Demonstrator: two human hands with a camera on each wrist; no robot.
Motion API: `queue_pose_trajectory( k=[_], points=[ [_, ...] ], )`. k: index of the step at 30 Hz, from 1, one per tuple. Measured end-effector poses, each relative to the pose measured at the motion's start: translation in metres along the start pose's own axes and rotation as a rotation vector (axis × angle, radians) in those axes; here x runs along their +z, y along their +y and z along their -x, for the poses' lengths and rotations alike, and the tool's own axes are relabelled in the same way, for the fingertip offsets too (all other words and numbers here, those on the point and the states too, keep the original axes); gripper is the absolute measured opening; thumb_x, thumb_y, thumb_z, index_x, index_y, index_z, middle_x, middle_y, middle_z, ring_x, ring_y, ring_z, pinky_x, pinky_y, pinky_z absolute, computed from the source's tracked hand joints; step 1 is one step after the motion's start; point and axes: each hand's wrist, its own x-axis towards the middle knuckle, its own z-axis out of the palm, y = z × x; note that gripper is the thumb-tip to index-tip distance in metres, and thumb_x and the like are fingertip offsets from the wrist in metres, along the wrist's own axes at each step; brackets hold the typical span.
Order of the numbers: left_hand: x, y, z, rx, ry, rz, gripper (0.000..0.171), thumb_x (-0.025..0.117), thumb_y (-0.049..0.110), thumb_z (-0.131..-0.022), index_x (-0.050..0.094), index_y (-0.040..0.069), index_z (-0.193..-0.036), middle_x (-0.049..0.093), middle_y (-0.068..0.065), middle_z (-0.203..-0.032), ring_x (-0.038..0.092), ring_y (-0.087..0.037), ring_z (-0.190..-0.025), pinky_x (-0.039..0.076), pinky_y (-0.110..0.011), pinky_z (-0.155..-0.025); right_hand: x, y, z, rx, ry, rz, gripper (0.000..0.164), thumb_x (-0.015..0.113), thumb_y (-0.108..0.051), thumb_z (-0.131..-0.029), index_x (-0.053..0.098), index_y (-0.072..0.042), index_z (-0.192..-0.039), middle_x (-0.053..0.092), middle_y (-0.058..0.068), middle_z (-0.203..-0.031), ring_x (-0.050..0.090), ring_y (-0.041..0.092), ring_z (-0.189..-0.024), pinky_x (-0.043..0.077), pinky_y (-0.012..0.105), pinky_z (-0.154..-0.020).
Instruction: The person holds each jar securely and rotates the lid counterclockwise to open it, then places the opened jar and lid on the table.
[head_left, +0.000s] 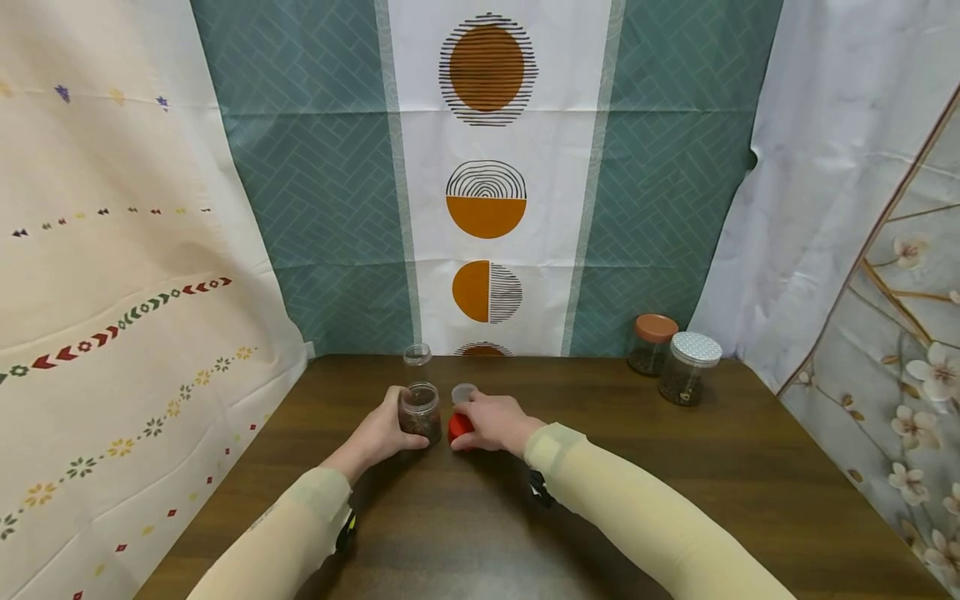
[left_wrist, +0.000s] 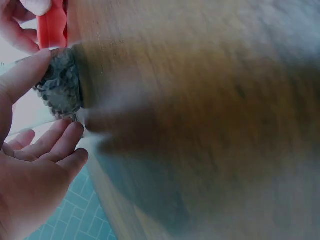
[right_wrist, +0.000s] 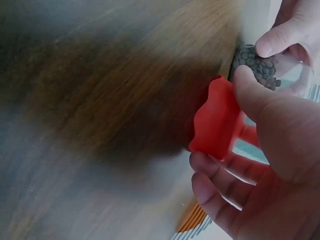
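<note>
My left hand holds an uncovered glass jar with thumb and fingers on opposite sides. Small dark bean-like pieces fill its lower part, as the right wrist view shows. To its right, my right hand grips a red wavy-edged plastic piece standing on the table, thumb on one side and fingertips on the other. The piece's kind I cannot tell. A pale translucent round cup shows just behind the red piece, partly hidden by the right fingers.
Behind the held jar stands another clear glass jar. At the back right are a jar with an orange-brown lid and one with a white patterned lid, both with dark contents. A patterned curtain hangs behind the wooden table.
</note>
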Motion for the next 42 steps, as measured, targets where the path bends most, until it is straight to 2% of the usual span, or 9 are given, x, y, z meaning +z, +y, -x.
queue_pose_trajectory(
  k=[6,9,13,17,20,26,33,36,42],
  points=[
    [-0.005,0.001,0.006,0.010,0.007,-0.020,0.103,0.100,0.025,-0.085,0.032,0.004,-0.160,0.062,-0.026,-0.146,0.063,-0.044,-0.132,0.047,-0.063,-0.113,0.001,0.007,0.006,0.030,0.027,-0.051,0.076,0.074,-0.065,-0.098,0.062,-0.019,-0.157,0.065,0.010,-0.139,0.066,0.024,-0.110,0.060,0.048,-0.096],
    [-0.011,0.006,0.007,0.028,0.024,-0.033,0.110,0.097,0.031,-0.089,0.024,0.004,-0.167,0.053,-0.031,-0.157,0.054,-0.049,-0.143,0.043,-0.065,-0.117,-0.005,0.010,0.013,0.034,0.050,-0.040,0.078,0.070,-0.067,-0.100,0.059,-0.018,-0.159,0.065,0.010,-0.142,0.066,0.027,-0.118,0.058,0.049,-0.102],
    [-0.016,0.016,0.007,0.082,0.060,-0.081,0.111,0.090,0.040,-0.095,0.020,0.003,-0.172,0.037,-0.032,-0.169,0.040,-0.051,-0.154,0.037,-0.069,-0.120,-0.013,0.018,0.024,0.032,0.093,-0.005,0.084,0.065,-0.072,-0.101,0.053,-0.017,-0.164,0.062,0.010,-0.152,0.062,0.030,-0.132,0.054,0.049,-0.111],
    [-0.015,0.030,0.005,0.137,0.099,-0.162,0.107,0.083,0.050,-0.099,0.021,0.003,-0.173,0.029,-0.029,-0.174,0.032,-0.050,-0.158,0.035,-0.069,-0.122,-0.021,0.032,0.040,0.029,0.148,0.033,0.087,0.062,-0.072,-0.103,0.048,-0.016,-0.168,0.055,0.010,-0.163,0.052,0.033,-0.147,0.046,0.053,-0.119],
    [-0.010,0.040,0.005,0.176,0.136,-0.239,0.103,0.081,0.050,-0.100,0.025,0.002,-0.172,0.030,-0.029,-0.173,0.030,-0.051,-0.159,0.033,-0.069,-0.123,-0.025,0.043,0.055,0.022,0.182,0.055,0.088,0.063,-0.071,-0.103,0.046,-0.015,-0.169,0.048,0.011,-0.169,0.045,0.034,-0.155,0.041,0.057,-0.122],
    [0.005,0.052,0.006,0.251,0.200,-0.411,0.096,0.082,0.047,-0.099,0.036,-0.001,-0.169,0.032,-0.031,-0.172,0.025,-0.054,-0.160,0.024,-0.071,-0.126,-0.027,0.063,0.083,0.005,0.216,0.056,0.088,0.065,-0.067,-0.104,0.043,-0.014,-0.171,0.043,0.013,-0.173,0.038,0.037,-0.159,0.036,0.061,-0.125],
    [0.024,0.071,0.005,0.344,0.241,-0.508,0.094,0.084,0.047,-0.098,0.041,-0.002,-0.166,0.036,-0.029,-0.171,0.027,-0.053,-0.160,0.023,-0.072,-0.126,-0.033,0.087,0.115,-0.002,0.280,0.100,0.085,0.065,-0.064,-0.106,0.046,-0.009,-0.168,0.047,0.017,-0.170,0.041,0.040,-0.157,0.036,0.061,-0.124],
    [0.033,0.079,0.003,0.375,0.240,-0.528,0.094,0.084,0.049,-0.098,0.042,0.000,-0.166,0.039,-0.028,-0.170,0.028,-0.052,-0.160,0.023,-0.071,-0.126,-0.035,0.096,0.127,0.017,0.295,0.114,0.084,0.065,-0.062,-0.106,0.046,-0.008,-0.168,0.047,0.017,-0.170,0.041,0.040,-0.158,0.036,0.062,-0.124],
    [0.049,0.094,-0.001,0.389,0.195,-0.556,0.094,0.078,0.055,-0.101,0.041,0.003,-0.168,0.038,-0.025,-0.172,0.027,-0.049,-0.162,0.023,-0.068,-0.128,-0.039,0.114,0.148,0.056,0.314,0.129,0.084,0.067,-0.061,-0.106,0.046,-0.008,-0.168,0.046,0.018,-0.170,0.041,0.041,-0.157,0.035,0.062,-0.124]
  ],
)
